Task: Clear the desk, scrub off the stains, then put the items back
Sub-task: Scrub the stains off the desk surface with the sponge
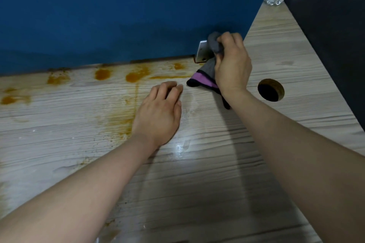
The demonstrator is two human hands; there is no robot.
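While the right hand (232,65) bunches the grey/purple cloth (207,78) at upper-centre right, by the metal bracket (202,51), left hand (160,112) rests loosely spread on the desk (197,183). Cloth looks soft, light, floppy; prob best gripped wadded, w/ firm pressure on the orange stains (136,76).

Two bare forearms in view from the bottom edge, uncovered from elbow to wrist: no sleeve, cuff or glove visible. Left hand (158,113) bare, with no ring, watch, strap or band showing at fingers or wrist. Right hand (232,67) likewise bare, wrist unadorned. Nails short where visible on the left fingertips, unpainted as far as can be told. Knuckles and tendons faintly showing on the back of each hand. Upper arms and clothing out of view.
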